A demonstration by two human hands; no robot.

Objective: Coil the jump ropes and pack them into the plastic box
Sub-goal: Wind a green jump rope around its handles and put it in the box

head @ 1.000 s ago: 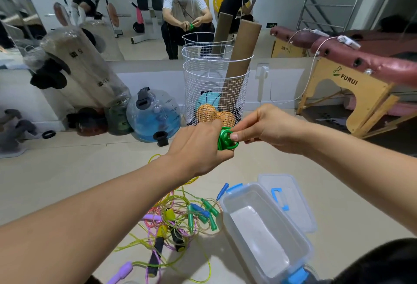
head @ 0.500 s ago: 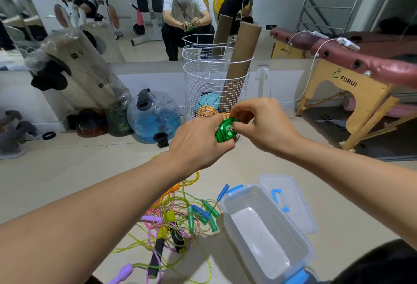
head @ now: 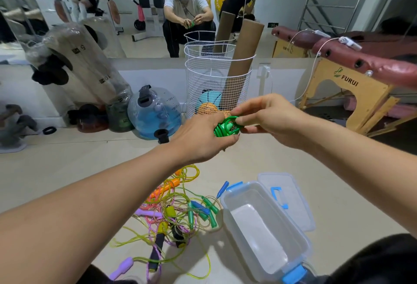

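So the green jump rope (head: 226,127) is wound into a tight little bundle, held up in the air well above and beyond the plastic box (head: 266,234), which sits open on the floor with nothing in it that I can see. The left hand (head: 203,139) has its fingers curled around the bundle from the near side, and the right hand (head: 268,121) is pinching a loop at the top of it between thumb and fingers, so both are clamped on the same rope.

What could go wrong, I reckon: that springy cord looks like it wants to pop open. If the right hand lets the loop go before the end is tucked under, the whole coil probably unwinds, and any tail that drops could snag in the rope pile (head: 178,213).

That pile lies on the floor just left of the box, a tangle of yellow, pink, orange and blue cords and handles. The box lid (head: 286,198) lies flat against the box's far right side. A white wire basket (head: 216,85) stands well beyond the box, behind the hands.
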